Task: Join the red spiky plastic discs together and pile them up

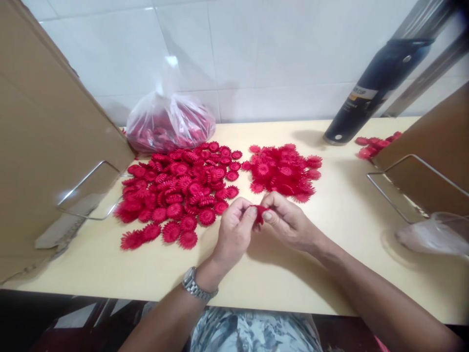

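Observation:
Between my fingertips is a small red toothed disc (260, 213), partly covered by my thumbs. My left hand (236, 227), with a metal watch on its wrist, pinches it from the left. My right hand (287, 220) grips its other side. Just beyond and to the left of my hands spreads a large pile of round red toothed discs (179, 183). A smaller pile of red discs (284, 168), with longer, more spread teeth, lies right behind my hands.
A clear plastic bag of red pieces (170, 124) stands against the tiled wall. A dark blue bottle (373, 95) is at the back right, near a few red pieces (373, 145). Cardboard boxes (47, 127) with wire handles flank the table (154, 274); a plastic bag (436, 234) lies right.

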`<action>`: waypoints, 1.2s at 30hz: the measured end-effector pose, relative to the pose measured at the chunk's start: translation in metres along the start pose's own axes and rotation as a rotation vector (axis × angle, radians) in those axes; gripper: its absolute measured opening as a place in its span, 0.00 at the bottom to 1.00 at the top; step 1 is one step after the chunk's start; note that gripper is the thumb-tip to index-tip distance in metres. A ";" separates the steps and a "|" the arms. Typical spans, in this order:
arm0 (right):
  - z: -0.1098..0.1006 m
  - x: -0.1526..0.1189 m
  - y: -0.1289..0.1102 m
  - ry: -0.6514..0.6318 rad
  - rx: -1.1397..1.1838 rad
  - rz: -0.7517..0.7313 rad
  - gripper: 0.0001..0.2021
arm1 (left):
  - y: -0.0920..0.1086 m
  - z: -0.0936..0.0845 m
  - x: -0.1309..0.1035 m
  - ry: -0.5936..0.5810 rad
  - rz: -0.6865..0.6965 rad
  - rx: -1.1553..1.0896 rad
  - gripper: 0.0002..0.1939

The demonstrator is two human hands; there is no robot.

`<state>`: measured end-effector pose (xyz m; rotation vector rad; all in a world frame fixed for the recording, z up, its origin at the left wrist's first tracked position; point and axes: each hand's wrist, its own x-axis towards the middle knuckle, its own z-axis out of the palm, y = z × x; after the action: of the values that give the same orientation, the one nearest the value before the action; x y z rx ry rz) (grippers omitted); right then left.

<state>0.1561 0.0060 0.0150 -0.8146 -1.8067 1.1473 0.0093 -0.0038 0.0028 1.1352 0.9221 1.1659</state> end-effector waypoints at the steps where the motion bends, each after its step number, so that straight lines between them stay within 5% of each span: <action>1: 0.000 0.000 0.000 -0.011 0.018 0.004 0.09 | -0.001 0.000 0.000 0.001 0.002 -0.009 0.10; 8: -0.003 0.001 0.001 0.136 -0.233 -0.040 0.14 | 0.002 0.002 0.000 -0.045 -0.036 -0.094 0.07; 15: -0.006 0.000 0.010 0.034 -0.173 0.085 0.19 | 0.009 0.006 0.003 -0.066 -0.146 -0.130 0.09; 20: -0.005 0.001 0.014 0.137 -0.328 -0.006 0.21 | 0.011 0.007 0.003 -0.043 -0.222 -0.161 0.09; 28: -0.010 0.000 0.006 0.197 -0.380 -0.005 0.19 | 0.008 0.002 0.001 0.067 -0.099 0.026 0.06; 36: -0.009 -0.002 0.006 0.214 -0.387 -0.002 0.17 | 0.001 -0.003 0.001 0.001 -0.035 -0.005 0.13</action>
<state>0.1656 0.0099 0.0111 -1.1110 -1.8695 0.6839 0.0062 -0.0025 0.0032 1.1102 0.9359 1.1398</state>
